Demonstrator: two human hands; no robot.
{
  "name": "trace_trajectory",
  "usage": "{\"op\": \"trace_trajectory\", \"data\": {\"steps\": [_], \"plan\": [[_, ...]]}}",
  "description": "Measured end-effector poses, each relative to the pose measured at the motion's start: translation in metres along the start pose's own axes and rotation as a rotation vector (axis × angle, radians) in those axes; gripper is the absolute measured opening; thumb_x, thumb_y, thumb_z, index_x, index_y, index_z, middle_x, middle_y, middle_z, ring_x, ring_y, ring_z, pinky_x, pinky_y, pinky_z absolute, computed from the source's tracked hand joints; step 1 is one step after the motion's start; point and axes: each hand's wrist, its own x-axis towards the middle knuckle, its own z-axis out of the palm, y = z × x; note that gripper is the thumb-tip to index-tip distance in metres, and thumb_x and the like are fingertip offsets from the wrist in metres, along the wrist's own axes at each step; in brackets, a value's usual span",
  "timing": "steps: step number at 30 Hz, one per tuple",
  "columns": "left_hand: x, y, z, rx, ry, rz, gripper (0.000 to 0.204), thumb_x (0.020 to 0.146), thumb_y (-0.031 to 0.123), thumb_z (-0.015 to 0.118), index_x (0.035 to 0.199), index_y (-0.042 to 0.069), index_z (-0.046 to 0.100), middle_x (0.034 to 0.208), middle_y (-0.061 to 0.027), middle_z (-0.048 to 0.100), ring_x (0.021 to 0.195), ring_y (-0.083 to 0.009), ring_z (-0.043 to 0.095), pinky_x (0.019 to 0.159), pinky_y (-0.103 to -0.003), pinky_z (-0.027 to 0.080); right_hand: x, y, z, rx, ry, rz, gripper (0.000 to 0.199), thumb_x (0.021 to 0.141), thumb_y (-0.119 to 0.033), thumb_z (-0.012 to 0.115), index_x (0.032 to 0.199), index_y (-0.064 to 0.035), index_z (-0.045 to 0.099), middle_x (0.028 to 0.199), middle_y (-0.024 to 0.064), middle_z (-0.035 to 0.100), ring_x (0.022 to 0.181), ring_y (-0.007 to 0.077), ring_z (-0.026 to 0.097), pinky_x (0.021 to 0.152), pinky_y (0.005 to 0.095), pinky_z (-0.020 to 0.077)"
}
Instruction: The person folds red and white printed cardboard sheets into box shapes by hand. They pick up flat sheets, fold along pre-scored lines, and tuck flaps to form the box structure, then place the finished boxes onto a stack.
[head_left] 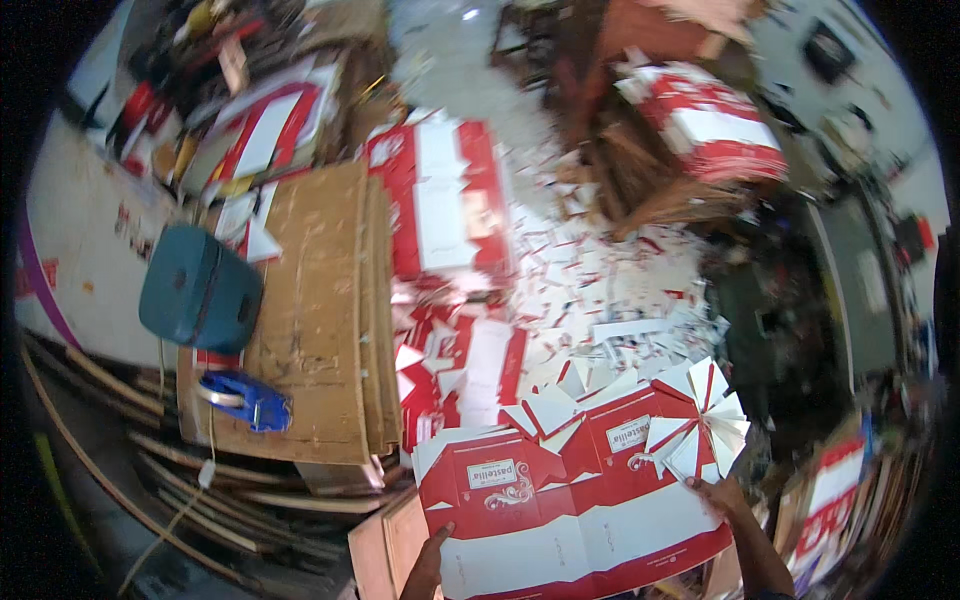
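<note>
From the head view we saw a flat red and white die-cut carton sheet [575, 510] lying low in the middle of the frame, on top of a stack of like sheets, with its fanned flaps [700, 425] spread at its upper right corner. The left hand [428, 562] came in from the lower edge and lay on the sheet's lower left edge; whether its fingers were spread or curled we could not tell, as only part of it showed. The right hand [722, 495] touched the sheet at its right edge, just below the fanned flaps, its fingers closed on the edge of the card as far as we could tell. To the left lay a pile of brown cardboard boards [320, 310], with a blue tape dispenser [245, 400] on its lower corner and a teal case [198, 290] beside it. Paper offcuts [590, 290] littered the floor above the sheet, and another stack of red and white cartons [715, 120] stood well apart at the upper right.
</note>
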Motion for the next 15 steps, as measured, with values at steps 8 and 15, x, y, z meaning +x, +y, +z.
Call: {"op": "trace_trajectory", "data": {"steps": [8, 15], "plan": [[-0.191, -0.028, 0.081, 0.442, -0.437, 0.179, 0.067, 0.091, 0.037, 0.065, 0.145, 0.005, 0.043, 0.136, -0.0153, 0.059, 0.117, -0.0336, 0.061, 0.101, -0.048, 0.049, -0.265, 0.340, 0.015, 0.737, 0.197, 0.029, 0.098, 0.064, -0.067, 0.083, 0.123, 0.0089, 0.061, 0.105, 0.0225, 0.071, 0.094, 0.0304, 0.070, 0.087, 0.0409, 0.0551], [-0.307, -0.202, 0.177, 0.812, -0.526, 0.139, 0.082, 0.089, 0.052, 0.060, 0.152, 0.009, 0.031, 0.142, -0.0209, 0.054, 0.119, -0.0436, 0.060, 0.098, -0.056, 0.053, -0.355, 0.580, 0.037, 1.112, 0.197, 0.244, 0.094, 0.064, -0.060, 0.087, 0.128, 0.0031, 0.060, 0.107, 0.0237, 0.071, 0.093, 0.0313, 0.073, 0.083, 0.0399, 0.0582]]}}
